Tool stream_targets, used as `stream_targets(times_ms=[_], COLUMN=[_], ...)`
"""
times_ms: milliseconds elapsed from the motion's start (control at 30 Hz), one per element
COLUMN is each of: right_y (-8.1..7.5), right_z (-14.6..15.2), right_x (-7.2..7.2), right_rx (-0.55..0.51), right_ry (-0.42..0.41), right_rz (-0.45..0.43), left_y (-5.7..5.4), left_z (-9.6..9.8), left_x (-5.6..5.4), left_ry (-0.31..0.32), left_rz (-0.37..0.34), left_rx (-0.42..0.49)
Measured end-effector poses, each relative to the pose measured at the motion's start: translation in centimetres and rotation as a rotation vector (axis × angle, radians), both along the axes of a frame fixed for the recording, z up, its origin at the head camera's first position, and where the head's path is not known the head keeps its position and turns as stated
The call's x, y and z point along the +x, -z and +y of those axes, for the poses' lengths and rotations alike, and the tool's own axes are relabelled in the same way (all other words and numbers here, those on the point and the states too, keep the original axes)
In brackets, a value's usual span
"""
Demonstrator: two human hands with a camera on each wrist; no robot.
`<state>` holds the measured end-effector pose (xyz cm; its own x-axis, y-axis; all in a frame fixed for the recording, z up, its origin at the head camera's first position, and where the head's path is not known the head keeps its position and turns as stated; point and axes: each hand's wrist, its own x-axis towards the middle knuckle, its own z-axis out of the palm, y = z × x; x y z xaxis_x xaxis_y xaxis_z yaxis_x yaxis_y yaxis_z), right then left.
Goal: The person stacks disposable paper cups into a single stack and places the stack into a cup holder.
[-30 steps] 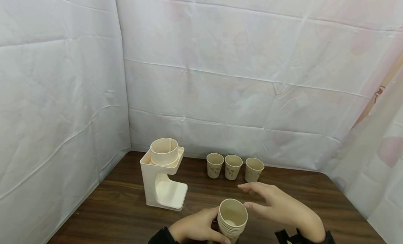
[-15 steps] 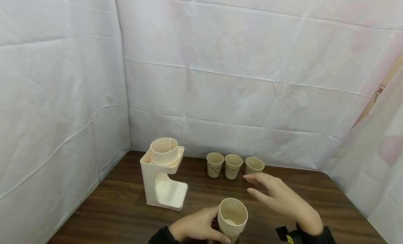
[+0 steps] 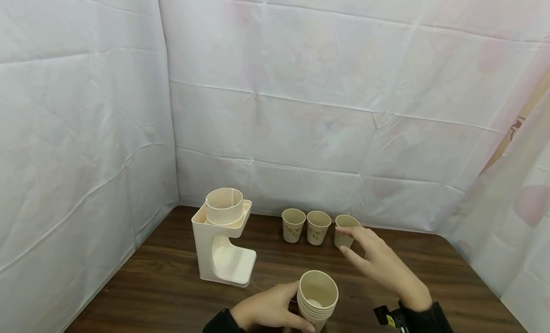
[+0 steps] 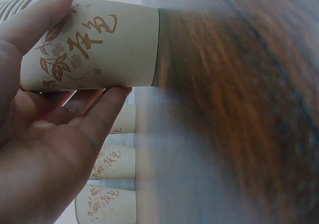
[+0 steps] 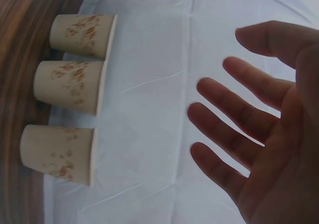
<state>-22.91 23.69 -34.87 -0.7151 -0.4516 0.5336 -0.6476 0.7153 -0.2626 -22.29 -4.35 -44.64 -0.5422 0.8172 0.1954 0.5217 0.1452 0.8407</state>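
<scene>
My left hand (image 3: 275, 305) grips a stack of nested cream paper cups (image 3: 317, 295) at the table's front. In the left wrist view the lowest cup (image 4: 114, 45) shows brown leaves and lettering, its base right at the wood, with thumb and fingers curled round its sides. My right hand (image 3: 378, 261) hangs in the air, fingers spread and holding nothing. In the head view its fingertips overlap the rightmost (image 3: 345, 225) of three single cups standing in a row. The right wrist view shows those cups, such as the middle one (image 5: 70, 87), apart from the fingers.
A cream stand with a round holder on top (image 3: 224, 206) and a flat foot (image 3: 235, 266) stands at the left of the dark wooden table (image 3: 159, 261). White cloth (image 3: 275, 127) hangs behind the cups and along both sides.
My right hand has moved away from the cup stack, forward and slightly right, toward the rightmost single cup. The left hand and the stack have stayed in place.
</scene>
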Motion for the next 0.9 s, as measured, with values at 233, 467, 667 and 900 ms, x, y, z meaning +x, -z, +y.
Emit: stream_targets(times_ms=[233,467,667,900], right_y=[1.4,2.8,3.6,4.4], right_z=[0.4,0.9,1.1,1.3], right_x=[-2.0,-3.3,-4.4,-5.6], right_rx=[-0.005,-0.009,-0.027,-0.003], right_ry=[0.041,0.071,0.095,0.172], right_rz=[0.084,0.093,0.118,0.065], left_y=[0.1,0.2,0.2,0.3], left_z=[-0.1,0.1,0.1,0.1], left_x=[-0.2,-0.3,-0.2,-0.4], left_ry=[0.016,0.02,0.012,0.013], left_rz=[-0.018,-0.011,-0.002,0.003], left_rx=[0.012,0.0,-0.004,-0.002])
